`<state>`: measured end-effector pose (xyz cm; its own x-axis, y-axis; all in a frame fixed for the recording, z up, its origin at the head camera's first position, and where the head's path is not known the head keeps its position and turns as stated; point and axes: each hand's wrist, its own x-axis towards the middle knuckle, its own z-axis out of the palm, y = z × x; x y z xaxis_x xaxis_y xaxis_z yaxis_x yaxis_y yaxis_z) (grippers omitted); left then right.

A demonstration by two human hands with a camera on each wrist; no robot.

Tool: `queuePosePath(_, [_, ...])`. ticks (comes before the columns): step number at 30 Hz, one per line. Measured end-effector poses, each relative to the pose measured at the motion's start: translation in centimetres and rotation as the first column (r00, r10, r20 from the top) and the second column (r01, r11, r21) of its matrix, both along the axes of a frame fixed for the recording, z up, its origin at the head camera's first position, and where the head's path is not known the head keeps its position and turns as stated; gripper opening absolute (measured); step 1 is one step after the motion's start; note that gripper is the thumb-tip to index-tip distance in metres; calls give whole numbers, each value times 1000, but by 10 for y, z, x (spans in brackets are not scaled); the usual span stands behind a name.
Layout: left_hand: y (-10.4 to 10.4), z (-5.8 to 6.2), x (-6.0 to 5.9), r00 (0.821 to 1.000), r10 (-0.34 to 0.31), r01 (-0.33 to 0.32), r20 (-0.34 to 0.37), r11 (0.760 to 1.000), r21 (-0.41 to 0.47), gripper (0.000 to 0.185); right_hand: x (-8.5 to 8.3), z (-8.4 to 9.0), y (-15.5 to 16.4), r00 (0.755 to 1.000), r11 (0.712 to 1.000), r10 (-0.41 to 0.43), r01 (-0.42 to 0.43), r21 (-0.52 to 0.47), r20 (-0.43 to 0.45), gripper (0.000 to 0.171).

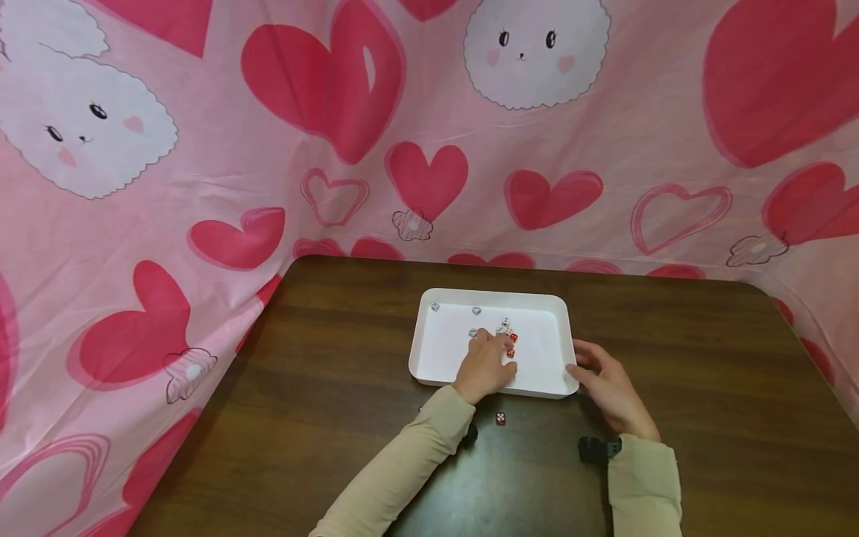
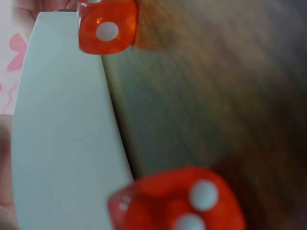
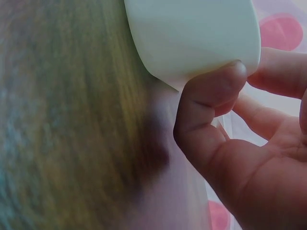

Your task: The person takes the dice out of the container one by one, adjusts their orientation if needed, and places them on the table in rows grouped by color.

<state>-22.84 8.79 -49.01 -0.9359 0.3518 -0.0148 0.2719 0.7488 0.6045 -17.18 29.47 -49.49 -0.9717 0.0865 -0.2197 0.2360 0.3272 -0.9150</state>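
A shallow white tray [image 1: 456,358] lies on the table. My left hand [image 1: 485,367] reaches over its front rim, thumb and forefinger apart and fingertips down among small dice. Beside the forefinger are a red die [image 1: 511,353] and another red die [image 1: 514,338], with pale dice [image 1: 506,322] just behind them. Farther left in the tray lie a pale die [image 1: 476,310] and one more pale die [image 1: 435,306]. At the right front corner my right hand [image 1: 609,384] grips the tray, its thumb [image 3: 216,86] bent against the outer wall and fingers at the rim.
On the dark wood table [image 1: 322,343], a red die [image 1: 499,418] sits in front of the tray. The left wrist view shows one translucent red die [image 2: 108,28] close to the tray wall and a nearer red die [image 2: 177,201]. A pink heart-patterned cloth [image 1: 456,246] hangs behind the table.
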Motion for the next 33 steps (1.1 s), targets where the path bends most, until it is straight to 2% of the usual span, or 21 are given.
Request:
queuePosePath(7, [-1, 3, 0, 1000, 12, -12, 16, 1000, 13, 14, 0, 0, 1, 1000, 1000, 10, -10, -6, -11, 57])
queuePosePath(16, [2, -2, -7, 995, 57, -53, 80, 997, -48, 15, -1, 0, 0, 1000, 1000, 4, -4, -8, -19, 57])
queuePosePath(26, [2, 0, -6, 995, 57, -53, 76, 997, -59, 13, -1, -2, 0, 1000, 1000, 7, -7, -2, 4, 58])
queuePosePath(33, [2, -2, -6, 996, 55, -52, 75, 998, -43, 8, -1, -2, 1, 1000, 1000, 4, -4, -7, 2, 58])
